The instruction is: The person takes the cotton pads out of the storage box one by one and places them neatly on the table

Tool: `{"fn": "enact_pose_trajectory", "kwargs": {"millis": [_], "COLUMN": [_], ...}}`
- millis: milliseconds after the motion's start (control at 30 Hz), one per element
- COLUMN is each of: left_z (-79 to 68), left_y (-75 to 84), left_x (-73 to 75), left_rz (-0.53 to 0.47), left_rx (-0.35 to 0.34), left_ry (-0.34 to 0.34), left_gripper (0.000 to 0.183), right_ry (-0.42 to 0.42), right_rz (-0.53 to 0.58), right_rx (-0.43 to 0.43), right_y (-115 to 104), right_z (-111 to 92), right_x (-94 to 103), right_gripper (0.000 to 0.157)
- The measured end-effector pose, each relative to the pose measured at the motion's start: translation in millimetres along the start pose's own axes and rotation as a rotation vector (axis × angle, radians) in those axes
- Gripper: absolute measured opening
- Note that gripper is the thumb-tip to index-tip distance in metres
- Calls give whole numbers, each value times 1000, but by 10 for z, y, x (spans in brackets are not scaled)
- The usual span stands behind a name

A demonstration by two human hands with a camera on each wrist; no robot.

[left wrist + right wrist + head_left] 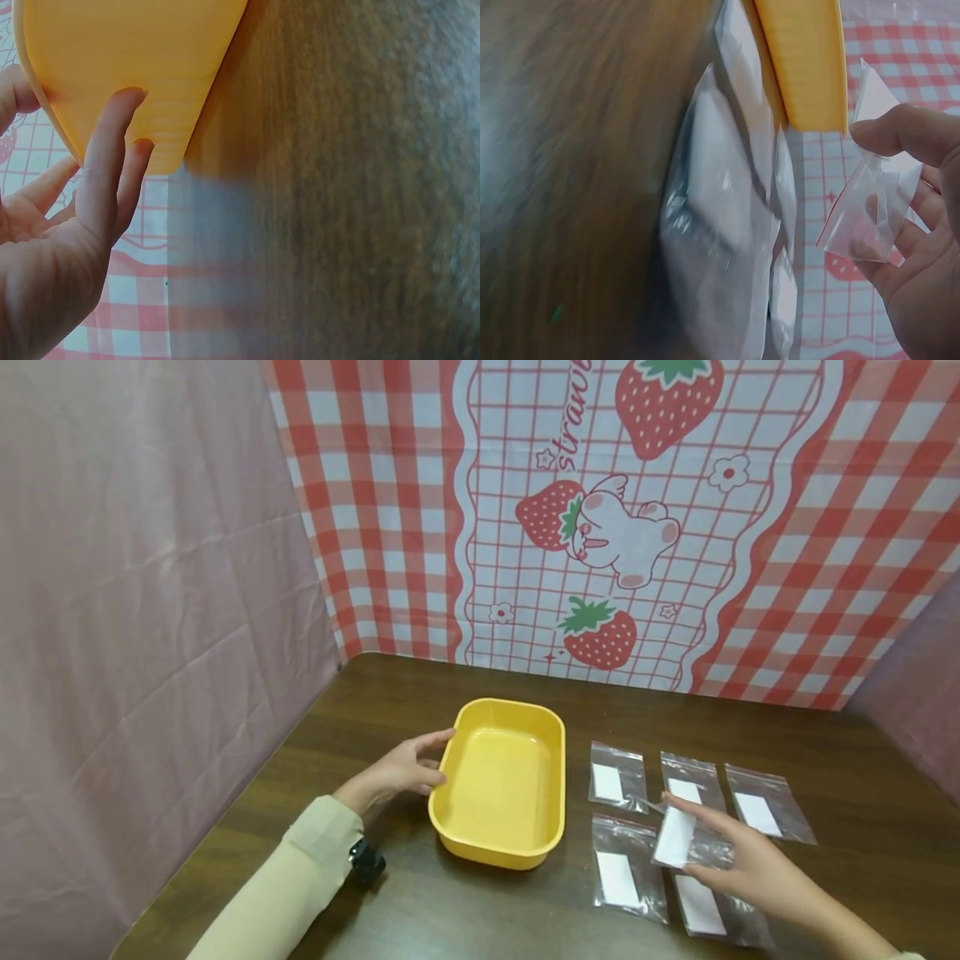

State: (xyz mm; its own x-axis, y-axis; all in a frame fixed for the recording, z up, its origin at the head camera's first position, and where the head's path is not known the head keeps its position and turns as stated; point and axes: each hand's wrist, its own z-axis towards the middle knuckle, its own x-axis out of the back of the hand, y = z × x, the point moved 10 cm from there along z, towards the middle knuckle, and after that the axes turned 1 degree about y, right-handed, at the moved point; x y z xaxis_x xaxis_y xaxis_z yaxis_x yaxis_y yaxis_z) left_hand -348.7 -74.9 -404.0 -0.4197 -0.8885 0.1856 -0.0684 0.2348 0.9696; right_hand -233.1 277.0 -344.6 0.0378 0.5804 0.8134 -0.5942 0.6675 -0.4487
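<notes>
My left hand (pixel 401 768) is at the left side of a yellow plastic bin (pixel 498 785). In the left wrist view, its loosely extended fingers (pixel 105 176) lie along the bin's outer wall, and another finger reaches the rim. Over on the right, my right hand (pixel 750 856) pinches a small clear zip bag (pixel 677 837) with a white rectangular piece inside. The thumb (pixel 900 135) lies across the bag in the right wrist view. More such bags lie below and around it, including one at the front (pixel 617 877) and one at the far right (pixel 757 814).
The brown wooden table (pixel 450 918) carries the bin and several flat bags in two rough rows. A red-checked strawberry cloth (pixel 600 527) hangs behind it. Pink fabric (pixel 150 610) hangs at the left. A black device (pixel 367 862) sits at my left wrist.
</notes>
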Motion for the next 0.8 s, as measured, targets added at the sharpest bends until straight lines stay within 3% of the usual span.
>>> {"fn": "enact_pose_trajectory", "kwargs": {"millis": [133, 233, 367, 800], "left_z": [3, 11, 29, 23], "left_y": [-12, -15, -20, -15], "left_x": [0, 3, 12, 22], "left_rz": [-2, 4, 2, -8], "left_rx": [-1, -2, -3, 6], "left_ry": [-6, -7, -8, 2], "left_gripper": [76, 76, 77, 76], "right_ry": [6, -18, -24, -30], "right_rz": [21, 75, 21, -72], "right_rx": [52, 16, -40, 26], "right_y": [16, 103, 241, 489], "right_z": [-115, -208, -340, -669], "right_x": [51, 78, 148, 301], "right_gripper": [78, 79, 80, 83]}}
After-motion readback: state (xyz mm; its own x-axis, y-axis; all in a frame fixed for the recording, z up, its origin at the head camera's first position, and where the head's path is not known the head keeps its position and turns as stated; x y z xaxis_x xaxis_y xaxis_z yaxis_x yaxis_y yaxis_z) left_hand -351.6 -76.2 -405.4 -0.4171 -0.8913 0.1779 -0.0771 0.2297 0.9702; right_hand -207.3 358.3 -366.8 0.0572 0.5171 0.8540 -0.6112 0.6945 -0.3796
